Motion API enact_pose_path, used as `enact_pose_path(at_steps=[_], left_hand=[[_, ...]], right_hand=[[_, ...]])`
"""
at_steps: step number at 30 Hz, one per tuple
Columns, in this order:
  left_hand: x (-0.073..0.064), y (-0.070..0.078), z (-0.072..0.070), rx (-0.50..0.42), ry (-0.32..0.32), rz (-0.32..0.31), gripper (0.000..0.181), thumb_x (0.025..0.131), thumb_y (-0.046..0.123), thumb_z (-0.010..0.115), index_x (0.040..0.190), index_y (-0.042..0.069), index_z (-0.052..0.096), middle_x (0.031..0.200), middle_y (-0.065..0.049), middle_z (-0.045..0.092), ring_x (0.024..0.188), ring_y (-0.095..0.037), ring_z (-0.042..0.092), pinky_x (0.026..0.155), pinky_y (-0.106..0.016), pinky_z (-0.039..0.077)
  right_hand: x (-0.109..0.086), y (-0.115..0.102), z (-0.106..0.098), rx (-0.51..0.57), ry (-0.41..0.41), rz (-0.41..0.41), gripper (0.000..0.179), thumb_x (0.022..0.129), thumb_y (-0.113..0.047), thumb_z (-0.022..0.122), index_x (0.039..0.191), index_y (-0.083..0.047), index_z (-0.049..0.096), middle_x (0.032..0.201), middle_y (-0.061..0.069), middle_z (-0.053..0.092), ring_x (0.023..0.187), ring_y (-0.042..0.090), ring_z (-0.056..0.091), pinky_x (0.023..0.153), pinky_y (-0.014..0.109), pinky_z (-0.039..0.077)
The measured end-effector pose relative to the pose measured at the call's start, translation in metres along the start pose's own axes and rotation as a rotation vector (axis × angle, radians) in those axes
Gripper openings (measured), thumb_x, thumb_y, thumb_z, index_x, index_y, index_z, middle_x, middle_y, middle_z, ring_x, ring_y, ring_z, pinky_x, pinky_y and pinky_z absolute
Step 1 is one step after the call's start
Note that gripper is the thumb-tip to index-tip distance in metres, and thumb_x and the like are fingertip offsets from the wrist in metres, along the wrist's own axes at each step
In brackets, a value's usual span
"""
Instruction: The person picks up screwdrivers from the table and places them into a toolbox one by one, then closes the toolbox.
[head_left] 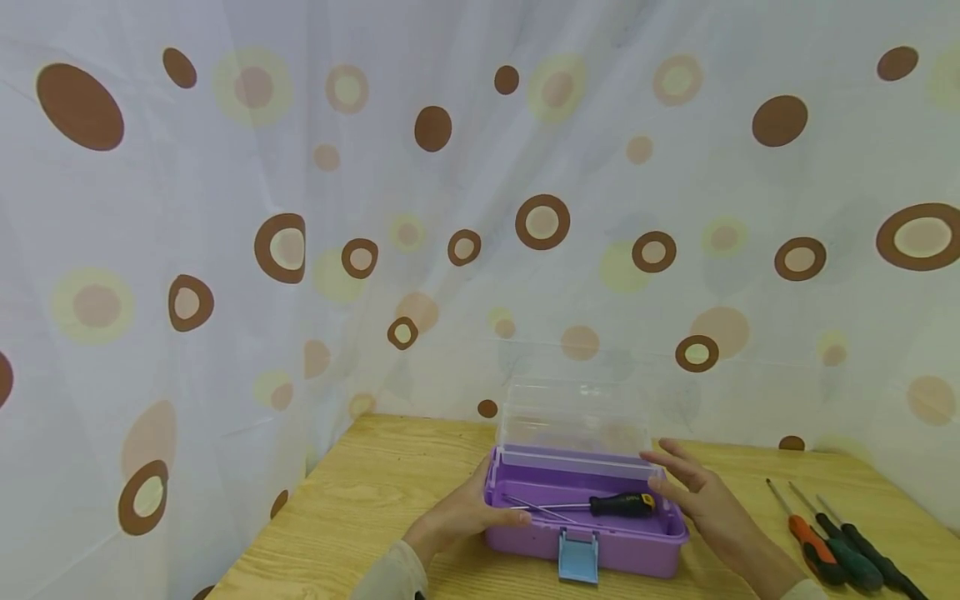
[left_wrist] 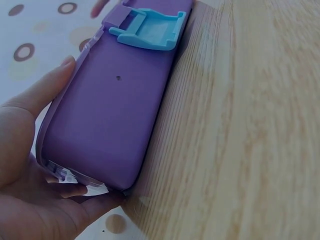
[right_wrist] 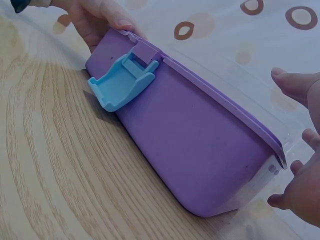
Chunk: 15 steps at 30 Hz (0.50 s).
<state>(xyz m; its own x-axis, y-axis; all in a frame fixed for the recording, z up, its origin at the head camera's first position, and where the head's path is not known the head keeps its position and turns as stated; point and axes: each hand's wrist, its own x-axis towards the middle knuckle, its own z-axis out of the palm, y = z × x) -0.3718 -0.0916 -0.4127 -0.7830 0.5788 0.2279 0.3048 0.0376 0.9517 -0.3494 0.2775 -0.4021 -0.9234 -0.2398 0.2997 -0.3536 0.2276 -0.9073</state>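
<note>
A purple toolbox point(head_left: 517, 542) stands on the wooden table, its clear lid point(head_left: 573, 408) raised at the back. The blue latch point(head_left: 578, 557) hangs down at its front. Inside lies a screwdriver point(head_left: 622, 504) with a black handle and yellow end, and a thin metal rod point(head_left: 536, 507) crosses its shaft. My left hand point(head_left: 468, 508) grips the box's left end, the thumb over the rim and the fingers around the side, as the left wrist view shows. My right hand point(head_left: 708, 500) is beside the right end, fingers spread and holding nothing; in the right wrist view a gap shows between it and the box.
To the right lie several screwdrivers on the table: one with an orange and black handle point(head_left: 813, 550), one with a green handle point(head_left: 855, 565), one with a dark handle point(head_left: 873, 550). A white curtain point(head_left: 480, 167) with brown and pale dots hangs behind and at the left.
</note>
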Motion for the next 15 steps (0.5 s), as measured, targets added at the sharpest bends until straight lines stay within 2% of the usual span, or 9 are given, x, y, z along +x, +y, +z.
enact_pose_path(at_steps=[15], left_hand=[[0.0016,-0.0021,-0.0007,0.0,-0.006,-0.009,0.115,0.085,0.014,0.083,0.166,0.016,0.001,0.157,-0.008,0.038,0.142,-0.035,0.04,0.119,-0.057,0.026]], right_hand=[[-0.0018,-0.0049,-0.0016,0.004,-0.053,0.024,0.05,0.107,-0.013,0.057,0.15,0.008,0.045,0.168,0.027,0.005,0.148,0.059,-0.001,0.108,0.081,0.016]])
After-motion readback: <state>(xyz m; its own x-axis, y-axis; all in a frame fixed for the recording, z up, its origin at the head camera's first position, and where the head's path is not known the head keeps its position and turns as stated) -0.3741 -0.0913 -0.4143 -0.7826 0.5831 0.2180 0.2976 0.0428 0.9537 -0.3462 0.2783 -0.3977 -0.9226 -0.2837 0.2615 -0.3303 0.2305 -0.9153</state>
